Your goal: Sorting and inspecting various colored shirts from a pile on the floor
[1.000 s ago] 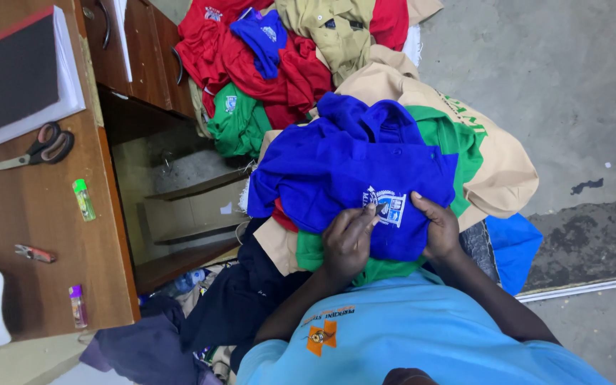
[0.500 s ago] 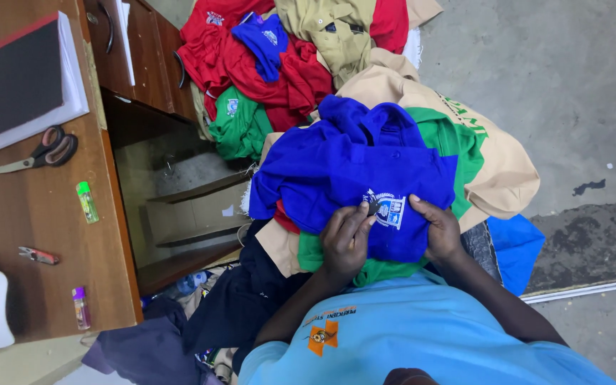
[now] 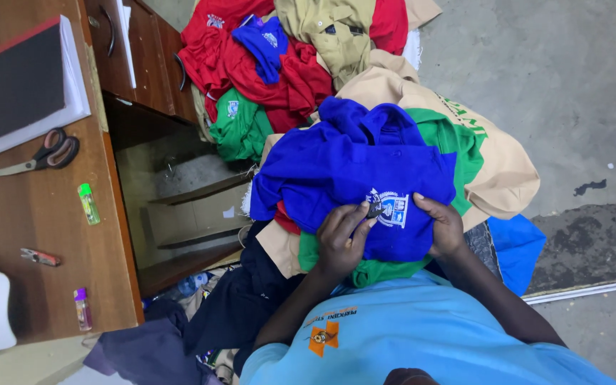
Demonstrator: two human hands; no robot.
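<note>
A royal blue shirt [image 3: 344, 164] with a white embroidered crest [image 3: 393, 209] lies on top of a heap of clothes on my lap. My left hand [image 3: 342, 241] pinches a small dark tool [image 3: 374, 209] with its tip against the left edge of the crest. Just right of the crest, my right hand [image 3: 440, 227] grips the blue fabric and holds it flat. Under the blue shirt lie a green garment [image 3: 458, 139] and a tan one [image 3: 500, 171].
Red [image 3: 265, 68], green [image 3: 240, 128] and khaki [image 3: 329, 32] clothes are piled further ahead on the concrete floor [image 3: 572, 85]. A wooden desk [image 3: 44, 221] at the left carries scissors [image 3: 40, 155], a thick book [image 3: 23, 82], a green lighter [image 3: 88, 203] and other small items.
My left hand has edged the dark tool a little closer onto the crest. The right hand and the clothes pile have hardly moved.
</note>
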